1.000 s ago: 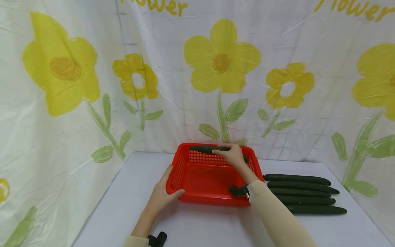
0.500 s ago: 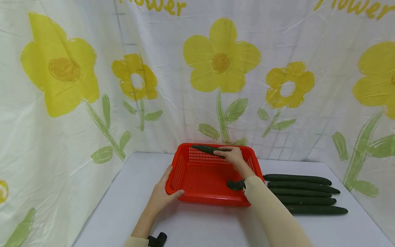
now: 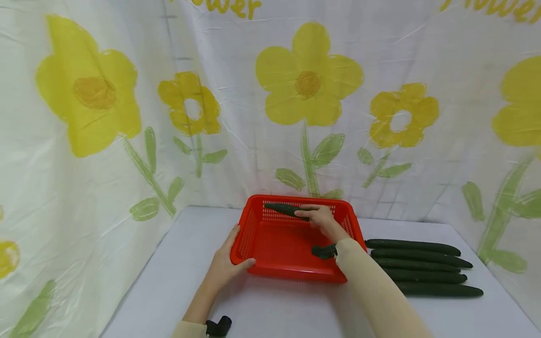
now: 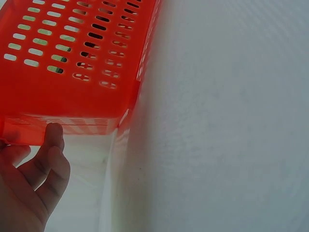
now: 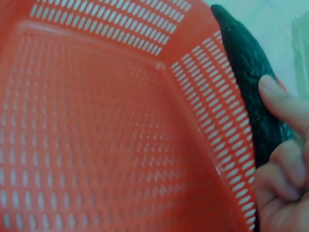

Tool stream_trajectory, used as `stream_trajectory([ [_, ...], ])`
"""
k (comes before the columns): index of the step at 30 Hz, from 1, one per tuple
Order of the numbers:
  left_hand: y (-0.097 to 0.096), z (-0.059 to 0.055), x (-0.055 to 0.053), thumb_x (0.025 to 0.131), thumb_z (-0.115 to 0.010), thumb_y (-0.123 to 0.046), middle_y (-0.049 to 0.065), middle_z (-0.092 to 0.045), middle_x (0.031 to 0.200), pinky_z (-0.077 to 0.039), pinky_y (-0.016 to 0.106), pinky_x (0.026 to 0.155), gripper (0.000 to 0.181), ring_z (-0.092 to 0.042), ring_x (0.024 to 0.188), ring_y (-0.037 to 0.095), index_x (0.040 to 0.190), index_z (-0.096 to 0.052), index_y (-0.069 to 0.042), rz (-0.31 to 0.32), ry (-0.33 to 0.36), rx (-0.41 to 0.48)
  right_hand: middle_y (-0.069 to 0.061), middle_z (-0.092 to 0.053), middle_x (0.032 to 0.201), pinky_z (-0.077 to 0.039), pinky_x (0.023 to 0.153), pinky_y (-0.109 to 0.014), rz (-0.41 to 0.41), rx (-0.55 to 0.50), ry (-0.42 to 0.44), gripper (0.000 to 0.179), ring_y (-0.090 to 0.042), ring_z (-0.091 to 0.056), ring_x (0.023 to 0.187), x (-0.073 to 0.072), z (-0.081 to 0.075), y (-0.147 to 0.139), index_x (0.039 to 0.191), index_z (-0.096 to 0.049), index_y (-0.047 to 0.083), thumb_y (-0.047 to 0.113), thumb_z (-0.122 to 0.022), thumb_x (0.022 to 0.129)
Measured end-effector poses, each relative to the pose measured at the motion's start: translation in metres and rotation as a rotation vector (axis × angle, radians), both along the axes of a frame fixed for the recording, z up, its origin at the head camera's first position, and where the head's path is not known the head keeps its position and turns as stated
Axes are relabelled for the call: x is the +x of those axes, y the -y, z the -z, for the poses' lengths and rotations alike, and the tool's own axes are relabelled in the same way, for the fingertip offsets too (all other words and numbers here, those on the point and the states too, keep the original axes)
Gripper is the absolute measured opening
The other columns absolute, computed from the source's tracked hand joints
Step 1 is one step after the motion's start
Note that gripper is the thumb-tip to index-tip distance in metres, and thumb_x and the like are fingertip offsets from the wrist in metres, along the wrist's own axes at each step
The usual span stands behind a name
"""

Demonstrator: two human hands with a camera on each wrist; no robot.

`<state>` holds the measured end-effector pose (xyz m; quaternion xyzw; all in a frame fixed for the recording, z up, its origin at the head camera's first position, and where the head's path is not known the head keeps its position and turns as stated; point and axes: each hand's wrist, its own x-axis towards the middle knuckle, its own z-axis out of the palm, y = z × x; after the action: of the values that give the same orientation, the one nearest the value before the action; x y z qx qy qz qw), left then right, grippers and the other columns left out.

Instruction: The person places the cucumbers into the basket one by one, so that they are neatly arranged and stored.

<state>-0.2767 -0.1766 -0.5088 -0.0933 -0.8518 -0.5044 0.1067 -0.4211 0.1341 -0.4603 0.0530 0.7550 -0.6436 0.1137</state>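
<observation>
My right hand (image 3: 324,221) holds a dark green cucumber (image 3: 281,209) at the back of a red plastic basket (image 3: 291,271), just inside the far wall. In the right wrist view, the thumb and curled fingers grip the cucumber (image 5: 244,63), which lies along the perforated wall. My left hand (image 3: 224,266) grips the basket's near left side, thumb at the front rim and fingers along the left side. The left wrist view shows curled fingers (image 4: 54,166) at the edge of the basket (image 4: 67,99). Part of the cucumber is hidden by my right hand.
Several cucumbers (image 3: 418,276) lie side by side on the white table (image 3: 287,310), right of the basket. A curtain (image 3: 236,164) printed with yellow flowers hangs behind the table and along its left side.
My right hand has lowered the cucumber a little toward the basket's inside, and its exposed end has shifted slightly right. The left hand stays on the basket.
</observation>
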Motion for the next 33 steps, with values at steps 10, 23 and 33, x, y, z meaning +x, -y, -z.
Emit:
stream_trajectory([
  [10, -0.002, -0.006, -0.002, 0.084, -0.087, -0.036, 0.004, -0.033, 0.173, -0.06, 0.049, 0.096, 0.103, -0.049, 0.146, 0.035, 0.169, -0.03, -0.023, 0.005, -0.018, 0.005, 0.01, -0.05, 0.055, -0.031, 0.056, -0.029, 0.002, -0.03, -0.02, 0.045, -0.011, -0.024, 0.049, -0.003, 0.012, 0.01, 0.125, -0.078, 0.006, 0.017, -0.092, 0.084],
  [23, 0.003, -0.005, -0.001, 0.085, -0.086, -0.036, 0.006, -0.033, 0.173, -0.06, 0.049, 0.096, 0.104, -0.049, 0.145, 0.037, 0.17, -0.027, -0.025, -0.008, 0.009, -0.011, 0.005, -0.072, 0.096, -0.033, 0.065, -0.031, 0.096, 0.014, 0.071, 0.037, -0.013, -0.033, 0.06, 0.005, 0.016, 0.024, 0.127, -0.077, 0.005, 0.013, -0.084, 0.091],
  [33, 0.0, 0.0, 0.0, 0.085, -0.086, -0.035, 0.008, -0.034, 0.172, -0.06, 0.05, 0.096, 0.103, -0.051, 0.143, 0.037, 0.169, -0.029, -0.023, -0.003, -0.009, -0.008, 0.01, -0.05, 0.066, -0.031, 0.061, -0.03, 0.089, 0.029, 0.092, 0.041, -0.013, -0.029, 0.057, 0.003, 0.017, 0.016, 0.128, -0.077, 0.008, 0.022, -0.086, 0.091],
])
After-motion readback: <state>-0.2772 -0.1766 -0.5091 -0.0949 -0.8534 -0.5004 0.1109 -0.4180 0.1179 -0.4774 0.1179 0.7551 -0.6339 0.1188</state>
